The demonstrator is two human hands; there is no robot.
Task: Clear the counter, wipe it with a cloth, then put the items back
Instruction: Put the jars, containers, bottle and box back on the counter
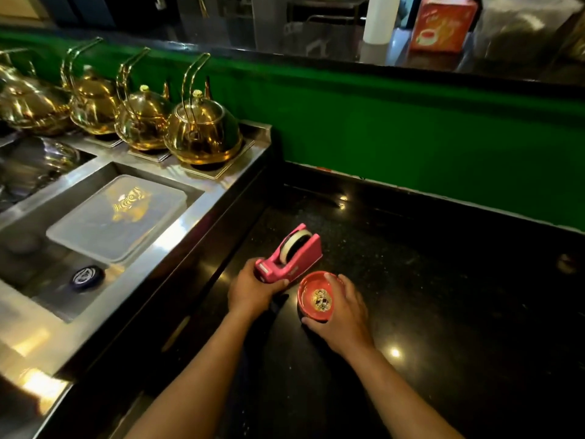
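On the black stone counter (427, 280) my left hand (250, 291) grips the near end of a pink tape dispenser (292, 256) with a roll of tape in it. Just to its right my right hand (343, 307) wraps around a small red bowl (311, 301) with a gold and dark pattern inside. Dispenser and bowl are close together near the counter's left edge. I cannot tell whether either is lifted off the surface. No cloth is in view.
To the left runs a steel unit (177, 245) with a sunken basin holding a clear plastic lid (117, 217) and a round dark object (87, 277). Several golden kettles (202, 128) line its back. A green wall (411, 128) borders the counter; a red box (443, 23) stands on the ledge above.
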